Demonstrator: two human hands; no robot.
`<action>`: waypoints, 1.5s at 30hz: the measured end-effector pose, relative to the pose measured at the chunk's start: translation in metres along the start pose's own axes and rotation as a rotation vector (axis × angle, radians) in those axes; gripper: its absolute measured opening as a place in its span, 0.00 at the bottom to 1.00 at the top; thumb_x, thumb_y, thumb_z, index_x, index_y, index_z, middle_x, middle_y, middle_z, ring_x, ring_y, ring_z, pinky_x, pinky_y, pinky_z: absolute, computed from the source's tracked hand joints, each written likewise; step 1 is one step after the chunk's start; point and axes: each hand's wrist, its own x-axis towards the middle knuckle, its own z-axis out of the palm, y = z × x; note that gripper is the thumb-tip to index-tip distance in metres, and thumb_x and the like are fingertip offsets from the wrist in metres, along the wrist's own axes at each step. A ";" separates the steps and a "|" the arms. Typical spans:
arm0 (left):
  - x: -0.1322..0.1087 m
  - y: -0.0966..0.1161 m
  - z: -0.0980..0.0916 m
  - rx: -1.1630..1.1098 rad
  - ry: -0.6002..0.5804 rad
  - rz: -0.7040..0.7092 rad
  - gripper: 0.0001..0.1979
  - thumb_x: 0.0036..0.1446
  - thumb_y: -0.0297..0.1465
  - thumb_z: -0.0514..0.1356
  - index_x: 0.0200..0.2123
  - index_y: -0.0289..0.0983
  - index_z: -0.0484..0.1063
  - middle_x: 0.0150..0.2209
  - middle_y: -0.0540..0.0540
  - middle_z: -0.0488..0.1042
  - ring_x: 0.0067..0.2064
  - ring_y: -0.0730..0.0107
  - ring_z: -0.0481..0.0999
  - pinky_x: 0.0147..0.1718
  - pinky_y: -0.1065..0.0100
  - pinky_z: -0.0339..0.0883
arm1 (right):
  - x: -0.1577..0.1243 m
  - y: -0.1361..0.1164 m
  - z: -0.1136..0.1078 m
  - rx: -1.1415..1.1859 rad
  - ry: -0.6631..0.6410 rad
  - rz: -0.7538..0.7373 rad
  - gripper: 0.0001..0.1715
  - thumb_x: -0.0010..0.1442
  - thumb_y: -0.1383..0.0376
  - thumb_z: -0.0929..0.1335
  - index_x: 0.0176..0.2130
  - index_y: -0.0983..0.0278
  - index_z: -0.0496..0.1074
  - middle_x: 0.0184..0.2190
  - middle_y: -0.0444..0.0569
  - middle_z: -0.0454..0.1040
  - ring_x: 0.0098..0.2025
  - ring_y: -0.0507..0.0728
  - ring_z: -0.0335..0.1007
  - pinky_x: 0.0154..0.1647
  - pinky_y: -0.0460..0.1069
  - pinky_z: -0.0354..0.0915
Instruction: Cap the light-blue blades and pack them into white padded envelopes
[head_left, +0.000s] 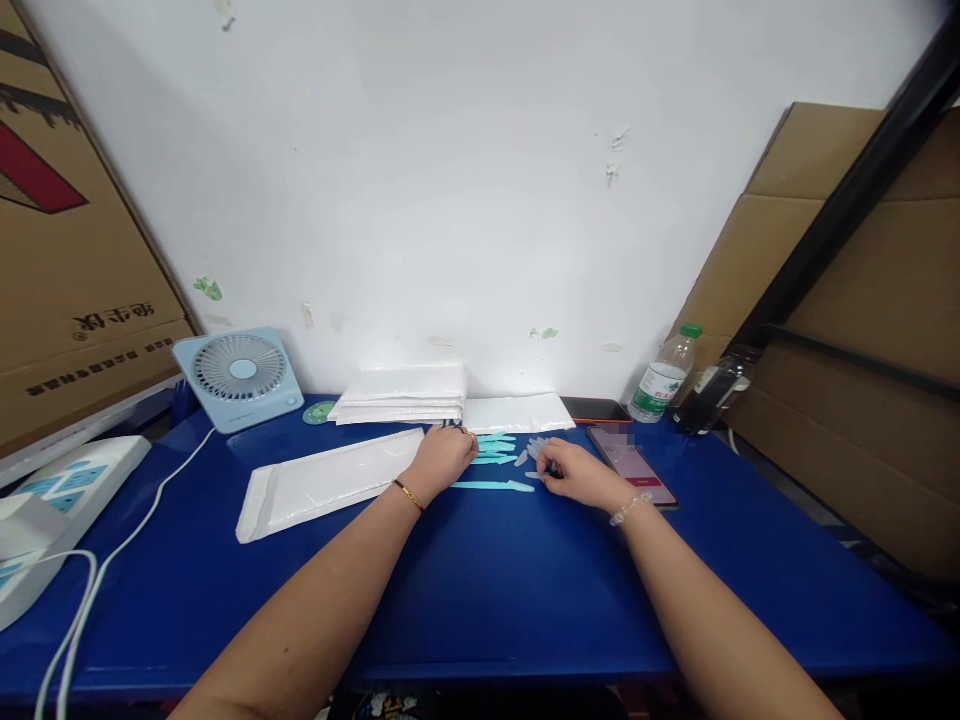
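Note:
Both of my hands rest on a blue table (480, 590). My left hand (442, 458) lies knuckles up with its fingers curled beside several turquoise plastic tools (495, 448); what it holds, if anything, is hidden. One long turquoise tool (491, 486) lies between my hands. My right hand (574, 472) pinches at small clear plastic caps (534, 448) near its fingertips. A flat white padded envelope (330, 482) lies just left of my left wrist.
A stack of white envelopes (401, 395) sits against the wall, another white envelope (517, 412) beside it. A phone (634, 465) lies right of my right hand. A water bottle (664, 375), a small blue fan (240, 375), a white device (45, 500) with cable, and cardboard boxes surround the table.

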 end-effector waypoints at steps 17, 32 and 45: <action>0.000 0.003 -0.005 -0.604 -0.044 -0.110 0.12 0.57 0.36 0.50 0.32 0.37 0.69 0.26 0.50 0.70 0.27 0.72 0.66 0.24 0.72 0.55 | 0.003 -0.015 -0.005 0.465 0.266 0.024 0.10 0.58 0.59 0.65 0.38 0.62 0.68 0.26 0.43 0.66 0.26 0.52 0.61 0.27 0.47 0.60; -0.001 0.002 -0.001 -0.703 -0.109 -0.136 0.12 0.55 0.38 0.52 0.31 0.37 0.69 0.24 0.51 0.68 0.24 0.74 0.63 0.22 0.73 0.54 | 0.008 -0.022 0.004 0.822 0.395 0.099 0.11 0.50 0.60 0.71 0.32 0.63 0.67 0.25 0.44 0.70 0.29 0.53 0.70 0.35 0.48 0.65; -0.001 0.003 0.000 -0.757 -0.156 -0.132 0.14 0.55 0.41 0.53 0.34 0.37 0.69 0.25 0.50 0.70 0.25 0.72 0.66 0.23 0.73 0.57 | 0.009 -0.022 0.008 0.639 0.287 0.012 0.10 0.54 0.59 0.69 0.34 0.63 0.69 0.28 0.46 0.72 0.31 0.54 0.69 0.35 0.48 0.63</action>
